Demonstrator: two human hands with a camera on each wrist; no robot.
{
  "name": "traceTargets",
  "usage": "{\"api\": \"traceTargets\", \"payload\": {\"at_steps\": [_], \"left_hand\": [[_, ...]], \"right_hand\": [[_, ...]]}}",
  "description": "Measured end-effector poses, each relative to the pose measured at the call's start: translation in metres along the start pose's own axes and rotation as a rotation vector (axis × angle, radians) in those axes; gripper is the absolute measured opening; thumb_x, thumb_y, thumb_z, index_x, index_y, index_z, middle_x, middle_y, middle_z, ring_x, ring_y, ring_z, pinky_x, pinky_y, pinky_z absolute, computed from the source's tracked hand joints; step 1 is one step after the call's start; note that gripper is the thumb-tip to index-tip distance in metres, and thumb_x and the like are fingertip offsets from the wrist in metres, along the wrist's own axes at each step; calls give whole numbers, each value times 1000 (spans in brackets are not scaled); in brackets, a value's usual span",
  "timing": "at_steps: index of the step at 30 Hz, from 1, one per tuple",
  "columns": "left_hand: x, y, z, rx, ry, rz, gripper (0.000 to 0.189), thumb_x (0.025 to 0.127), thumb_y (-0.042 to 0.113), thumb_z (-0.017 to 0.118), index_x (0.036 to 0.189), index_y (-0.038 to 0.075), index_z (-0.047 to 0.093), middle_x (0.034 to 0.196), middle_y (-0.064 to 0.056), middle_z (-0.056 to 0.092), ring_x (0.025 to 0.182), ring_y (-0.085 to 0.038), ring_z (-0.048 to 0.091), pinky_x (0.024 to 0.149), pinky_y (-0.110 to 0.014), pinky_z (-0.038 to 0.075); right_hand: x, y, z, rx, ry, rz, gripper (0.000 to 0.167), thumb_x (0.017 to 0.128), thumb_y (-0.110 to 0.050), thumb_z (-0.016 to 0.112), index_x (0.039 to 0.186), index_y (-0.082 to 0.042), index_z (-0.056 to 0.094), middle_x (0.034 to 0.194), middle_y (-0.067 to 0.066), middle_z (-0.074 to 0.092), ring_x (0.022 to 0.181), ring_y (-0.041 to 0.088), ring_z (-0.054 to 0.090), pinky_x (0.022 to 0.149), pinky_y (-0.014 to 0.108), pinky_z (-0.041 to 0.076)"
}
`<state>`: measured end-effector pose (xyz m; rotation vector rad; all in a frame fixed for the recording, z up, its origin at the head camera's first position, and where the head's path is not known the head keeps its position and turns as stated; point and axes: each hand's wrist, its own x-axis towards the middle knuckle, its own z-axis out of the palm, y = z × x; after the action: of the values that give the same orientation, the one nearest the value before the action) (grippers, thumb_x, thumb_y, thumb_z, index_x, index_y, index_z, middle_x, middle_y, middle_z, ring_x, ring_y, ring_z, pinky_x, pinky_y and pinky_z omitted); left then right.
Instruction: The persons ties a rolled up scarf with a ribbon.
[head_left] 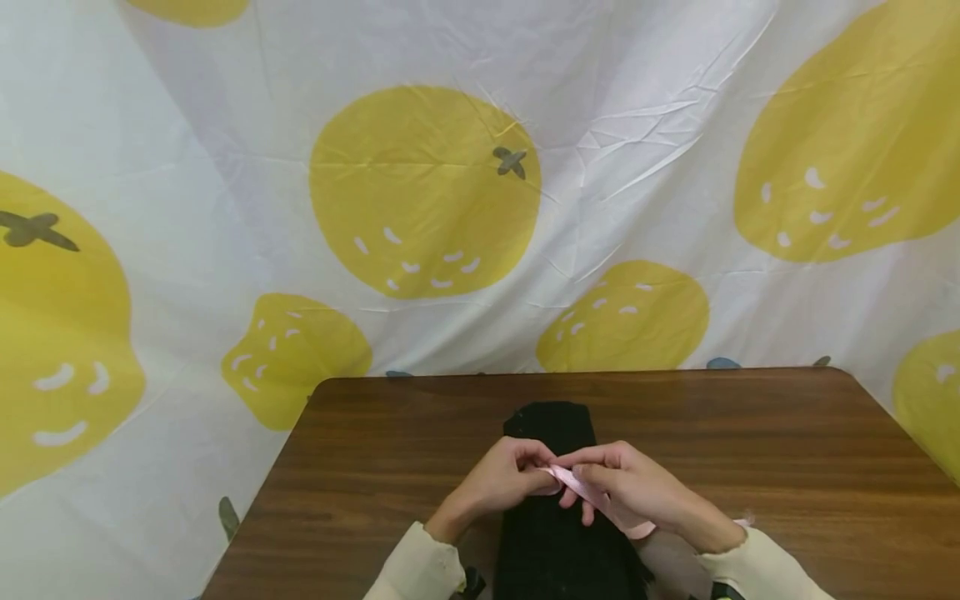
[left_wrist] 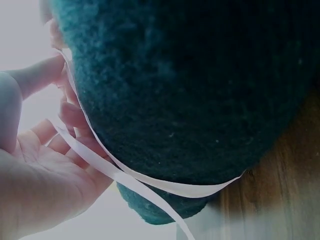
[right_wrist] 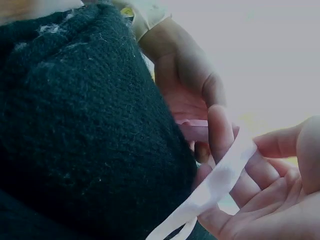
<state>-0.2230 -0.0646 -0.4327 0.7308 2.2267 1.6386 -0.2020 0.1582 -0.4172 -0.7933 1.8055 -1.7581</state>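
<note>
A folded or rolled bundle of dark knitted fabric (head_left: pixel 558 554) lies lengthwise on the table below both hands. A pink satin ribbon (head_left: pixel 596 497) passes around it; in the left wrist view, one strand of the ribbon (left_wrist: pixel 187 190) curves against the knit while another hangs across it. My left hand (head_left: pixel 501 479) pinches the ribbon between thumb and fingers above the bundle. Close beside it, my right hand (head_left: pixel 647 490) also pinches the ribbon, its index fingertip near the left fingers. In the right wrist view the ribbon (right_wrist: pixel 220 181) slants down from the fingertips. Whether it is crossed or looped there cannot be told.
The brown wood-grain table (head_left: pixel 795 450) extends to both sides of the bundle and behind it. A white cloth with yellow fruit prints (head_left: pixel 427 192) hangs just beyond the table's back edge. Cream sleeves (head_left: pixel 420 567) cover the forearms.
</note>
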Motion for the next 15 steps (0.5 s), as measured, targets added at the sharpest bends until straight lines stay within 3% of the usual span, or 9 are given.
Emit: {"api": "traceTargets", "payload": {"at_steps": [6, 11, 15], "left_hand": [[-2, 0, 2, -52, 7, -22, 7, 89, 3, 69, 91, -2, 71, 78, -4, 68, 67, -6, 61, 66, -18, 54], [-1, -1, 2, -46, -14, 15, 12, 89, -1, 66, 99, -1, 73, 85, -8, 71, 67, -4, 61, 67, -18, 54], [-1, -2, 2, -39, -55, 41, 14, 91, -1, 65, 102, -2, 73, 91, -11, 72, 70, -1, 61, 70, -17, 54]], "right_hand": [[0, -3, 4, 26, 54, 33, 42, 106, -18, 45, 131, 15, 53, 90, 11, 74, 68, 14, 70, 71, 26, 56], [2, -4, 8, -5, 87, 44, 37, 104, -15, 48, 126, 14, 58, 90, 12, 73, 67, 15, 69, 65, 21, 53], [3, -4, 10, 18, 60, 21, 37, 104, -15, 49, 125, 15, 57, 90, 10, 72, 67, 13, 68, 62, 18, 50]]}}
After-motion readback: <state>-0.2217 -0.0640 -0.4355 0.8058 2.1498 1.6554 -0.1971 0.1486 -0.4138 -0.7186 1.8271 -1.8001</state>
